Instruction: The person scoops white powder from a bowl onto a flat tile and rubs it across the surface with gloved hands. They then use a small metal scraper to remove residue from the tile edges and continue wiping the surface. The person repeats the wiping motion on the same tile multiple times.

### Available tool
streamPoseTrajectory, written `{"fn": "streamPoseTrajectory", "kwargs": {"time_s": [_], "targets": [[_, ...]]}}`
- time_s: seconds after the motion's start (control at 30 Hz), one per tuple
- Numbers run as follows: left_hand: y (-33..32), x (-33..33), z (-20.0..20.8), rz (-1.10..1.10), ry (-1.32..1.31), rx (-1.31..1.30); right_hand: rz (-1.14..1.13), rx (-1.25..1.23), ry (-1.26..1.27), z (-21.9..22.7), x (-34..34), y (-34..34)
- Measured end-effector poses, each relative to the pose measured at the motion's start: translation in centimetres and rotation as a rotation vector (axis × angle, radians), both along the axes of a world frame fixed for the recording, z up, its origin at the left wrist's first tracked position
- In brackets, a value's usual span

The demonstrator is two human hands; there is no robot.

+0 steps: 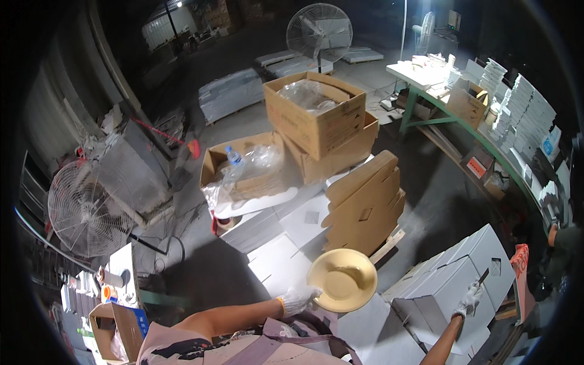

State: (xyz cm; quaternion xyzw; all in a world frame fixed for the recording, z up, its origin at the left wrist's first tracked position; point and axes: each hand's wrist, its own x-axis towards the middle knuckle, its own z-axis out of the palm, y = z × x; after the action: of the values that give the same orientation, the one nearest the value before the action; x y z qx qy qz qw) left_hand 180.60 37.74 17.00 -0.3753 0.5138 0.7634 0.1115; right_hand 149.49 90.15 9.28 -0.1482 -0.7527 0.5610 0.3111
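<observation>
My left hand (pixel 299 298), in a white knit glove, grips the near left rim of a round cream-yellow basin (pixel 342 289). A little pale matter shows on the basin's inner wall; I cannot make out what it is. Over the white boxes at the right, my right hand (pixel 469 301), also gloved in white, is closed around a thin dark tool (pixel 484 276). That tool points up and away; its kind is too small to tell. Beneath this hand stands a row of white boxes (pixel 438 274), one bearing a small dark diamond-shaped mark.
Flattened brown cardboard (pixel 365 204) leans beyond the basin. Open cartons (pixel 316 118) with clear plastic stand farther off, a water bottle (pixel 233 156) among them. Caged fans (pixel 91 210) stand left and far. A green-framed bench (pixel 450 115) holds white stacks. Someone's sleeve (pixel 567 243) shows far right.
</observation>
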Motion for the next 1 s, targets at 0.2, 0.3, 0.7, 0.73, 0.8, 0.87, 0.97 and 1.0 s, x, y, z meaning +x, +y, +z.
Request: {"fn": "streamPoseTrajectory", "kwargs": {"time_s": [0.2, 0.3, 0.7, 0.73, 0.8, 0.87, 0.97, 1.0], "targets": [[0.5, -7.0, -0.3, 0.006, 0.088, 0.026, -0.033, 0.079, -0.047, -1.7, -4.9, 0.0], [0.2, -11.6, -1.9, -0.021, -0.002, 0.001, -0.05, 0.125, -0.061, -3.6, -6.9, -0.2], [1.8, -29.7, 7.3, -0.228, -0.108, -0.106, -0.211, 0.205, -0.237, -2.1, 0.4, 2.4], [1.7, -30.4, 7.4, -0.198, -0.041, -0.007, -0.213, 0.15, -0.207, -1.6, 0.3, 2.0], [0.8, -31.1, 7.9, -0.116, -0.014, 0.081, -0.301, 0.178, -0.289, -0.4, -0.3, 1.2], [-0.1, -31.4, 8.6, -0.053, -0.006, 0.182, -0.358, 0.267, -0.283, 0.9, -0.7, 0.8], [-1.5, -32.0, 9.7, -0.027, 0.089, 0.341, -0.364, 0.33, -0.45, 2.2, -0.9, 0.7], [-2.0, -32.2, 9.7, 0.006, 0.036, 0.312, -0.394, 0.44, -0.412, 2.4, -0.9, 0.7]]}}
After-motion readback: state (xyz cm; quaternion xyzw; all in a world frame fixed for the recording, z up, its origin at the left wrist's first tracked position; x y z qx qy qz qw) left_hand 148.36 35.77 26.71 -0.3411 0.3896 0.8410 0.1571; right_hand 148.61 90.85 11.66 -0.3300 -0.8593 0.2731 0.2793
